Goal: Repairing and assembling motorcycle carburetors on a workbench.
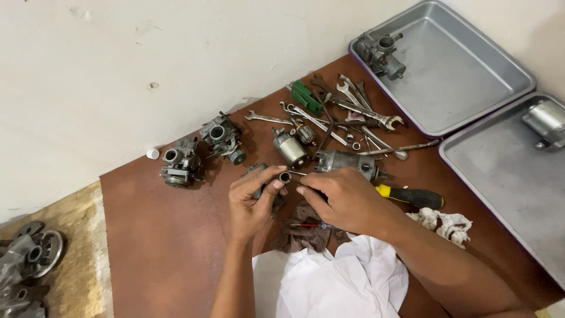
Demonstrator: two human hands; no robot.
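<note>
My left hand [254, 200] pinches a small grey metal cylinder [285, 176] between thumb and fingers, its open end facing up. My right hand [347, 197] holds a thin metal pin [298, 173] at the cylinder's side. Both hands hover over a brown board [153, 235]. Just beyond them lie a grey carburettor body [344, 161] and a small cylindrical metal part [289, 147]. A dark dirty rag [303, 229] lies under my hands.
Two carburettors [200, 150] sit at the left. A pile of spanners [347, 109] lies behind. A yellow-handled screwdriver [412, 196] and a crumpled white rag [447, 225] are at the right. Two metal trays [471, 76] hold parts. White cloth [335, 282] lies near me.
</note>
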